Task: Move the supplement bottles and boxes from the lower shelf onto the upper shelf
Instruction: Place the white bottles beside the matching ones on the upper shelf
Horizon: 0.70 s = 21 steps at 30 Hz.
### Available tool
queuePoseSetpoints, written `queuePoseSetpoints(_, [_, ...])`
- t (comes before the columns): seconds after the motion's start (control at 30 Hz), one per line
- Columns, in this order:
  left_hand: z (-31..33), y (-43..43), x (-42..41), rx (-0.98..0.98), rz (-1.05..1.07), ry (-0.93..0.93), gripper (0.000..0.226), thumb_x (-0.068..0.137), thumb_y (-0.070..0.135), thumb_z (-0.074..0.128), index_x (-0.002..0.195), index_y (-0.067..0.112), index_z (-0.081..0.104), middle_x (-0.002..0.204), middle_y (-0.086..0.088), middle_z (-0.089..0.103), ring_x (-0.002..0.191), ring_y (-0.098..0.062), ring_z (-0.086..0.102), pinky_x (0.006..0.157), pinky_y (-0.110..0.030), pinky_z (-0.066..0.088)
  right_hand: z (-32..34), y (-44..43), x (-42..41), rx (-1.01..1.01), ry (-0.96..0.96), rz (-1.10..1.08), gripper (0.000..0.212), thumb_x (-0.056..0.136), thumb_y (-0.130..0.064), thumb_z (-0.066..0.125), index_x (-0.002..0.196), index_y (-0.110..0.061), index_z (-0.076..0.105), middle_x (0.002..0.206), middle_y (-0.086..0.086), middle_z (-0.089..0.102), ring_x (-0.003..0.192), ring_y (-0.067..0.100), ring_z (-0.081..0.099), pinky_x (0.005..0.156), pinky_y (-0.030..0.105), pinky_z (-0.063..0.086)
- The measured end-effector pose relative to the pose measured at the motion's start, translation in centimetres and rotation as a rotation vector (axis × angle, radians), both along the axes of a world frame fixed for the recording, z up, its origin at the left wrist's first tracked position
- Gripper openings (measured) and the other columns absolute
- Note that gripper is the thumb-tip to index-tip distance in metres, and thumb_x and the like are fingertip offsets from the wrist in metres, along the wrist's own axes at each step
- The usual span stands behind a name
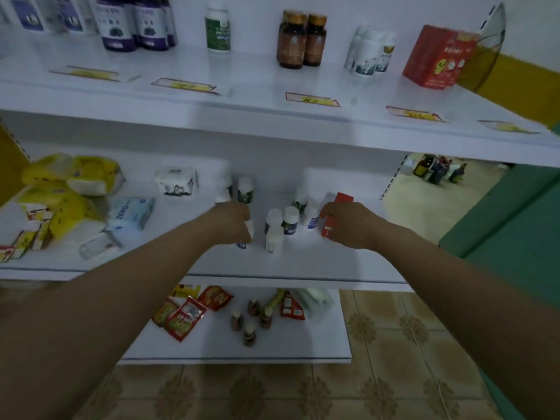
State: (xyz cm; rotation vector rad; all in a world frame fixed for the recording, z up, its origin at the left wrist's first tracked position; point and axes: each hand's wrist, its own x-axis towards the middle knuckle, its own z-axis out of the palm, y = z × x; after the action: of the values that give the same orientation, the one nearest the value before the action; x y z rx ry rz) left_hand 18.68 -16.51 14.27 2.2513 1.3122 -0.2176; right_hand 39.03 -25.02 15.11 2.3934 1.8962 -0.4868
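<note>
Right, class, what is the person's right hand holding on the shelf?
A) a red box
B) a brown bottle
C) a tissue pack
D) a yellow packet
A: the right hand is curled round a red box on the lower shelf, while the left hand grips a white bottle.

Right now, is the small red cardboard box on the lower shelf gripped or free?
Gripped: right hand wraps the small red cardboard box, red showing both sides.

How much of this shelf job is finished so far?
Partway. Amber bottles and a large red box already stand on the upper shelf. The left hand grips a white bottle, the right hand a small red box. A cluster of white-capped bottles waits on the lower shelf.
</note>
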Motion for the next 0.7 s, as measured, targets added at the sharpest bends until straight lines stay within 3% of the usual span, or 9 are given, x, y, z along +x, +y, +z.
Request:
queuePoseSetpoints(0.1, [-2.9, 1.8, -0.3, -0.016, 0.105, -0.022, 0.061, 0.089, 0.022, 0.063, 0.142, 0.010, 0.035, 0.146, -0.009, 0.038, 0.131, -0.022, 0.040, 0.096, -0.020, 0.035, -2.6, 3.0, 0.9, -0.007, 0.066, 0.003, 0.047, 0.092, -0.009, 0.049, 0.138, -0.013, 0.042, 0.135, 0.012, 0.051, 0.115, 0.028, 0.055, 0.096, 0.031, 0.047])
queuePoseSetpoints(0.2, [-5.4, 3.6, 0.3, -0.021, 0.158, -0.090, 0.057, 0.090, 0.016, 0.059, 0.142, 0.011, 0.036, 0.146, -0.010, 0.039, 0.131, -0.023, 0.040, 0.098, -0.020, 0.034, -5.3, 5.5, 1.6, -0.050, 0.102, -0.009, 0.053, 0.093, -0.008, 0.048, 0.144, -0.016, 0.034, 0.137, 0.011, 0.048, 0.115, 0.026, 0.054, 0.084, 0.024, 0.044])
queuePoseSetpoints(0.37, [-8.6, 7.9, 4.0, 0.026, 0.161, -0.161, 0.053, 0.093, 0.011, 0.054, 0.142, 0.009, 0.036, 0.145, -0.011, 0.041, 0.131, -0.022, 0.041, 0.098, -0.018, 0.032, -9.4, 9.6, 3.5, -0.044, 0.153, -0.027, 0.057, 0.093, -0.005, 0.049, 0.146, -0.017, 0.030, 0.125, 0.013, 0.053, 0.086, 0.020, 0.056, 0.060, 0.019, 0.044])
queuePoseSetpoints(0.43, [-10.0, 9.7, 6.2, 0.038, 0.134, -0.158, 0.053, 0.094, 0.014, 0.053, 0.143, 0.009, 0.035, 0.145, -0.011, 0.041, 0.130, -0.023, 0.042, 0.102, -0.023, 0.033, -10.6, 11.3, 4.4, -0.031, 0.187, -0.062, 0.058, 0.094, -0.003, 0.047, 0.147, -0.017, 0.028, 0.128, 0.013, 0.051, 0.087, 0.021, 0.057, 0.054, 0.014, 0.039])
queuePoseSetpoints(0.5, [-11.3, 11.2, 8.5, 0.047, 0.107, -0.149, 0.052, 0.094, 0.019, 0.054, 0.142, 0.010, 0.036, 0.142, -0.011, 0.045, 0.127, -0.025, 0.045, 0.101, -0.028, 0.037, -12.0, 13.0, 4.8, -0.017, 0.197, -0.078, 0.054, 0.095, -0.004, 0.044, 0.146, -0.015, 0.032, 0.135, 0.013, 0.047, 0.112, 0.027, 0.055, 0.075, 0.019, 0.045])
queuePoseSetpoints(0.57, [-12.5, 12.4, 10.4, 0.058, 0.081, -0.148, 0.053, 0.092, 0.024, 0.056, 0.140, 0.010, 0.038, 0.139, -0.012, 0.048, 0.125, -0.027, 0.048, 0.102, -0.033, 0.040, -13.5, 14.6, 4.8, -0.015, 0.212, -0.077, 0.053, 0.094, -0.005, 0.047, 0.144, -0.014, 0.033, 0.142, 0.012, 0.043, 0.128, 0.028, 0.045, 0.100, 0.028, 0.039])
queuePoseSetpoints(0.7, [-14.3, 14.0, 12.4, 0.073, 0.052, -0.079, 0.056, 0.086, 0.028, 0.064, 0.133, 0.005, 0.043, 0.134, -0.014, 0.052, 0.119, -0.029, 0.052, 0.098, -0.036, 0.045, -15.6, 16.5, 4.7, -0.014, 0.216, -0.047, 0.067, 0.090, -0.007, 0.057, 0.148, -0.016, 0.026, 0.150, 0.007, 0.035, 0.137, 0.025, 0.036, 0.112, 0.031, 0.030])
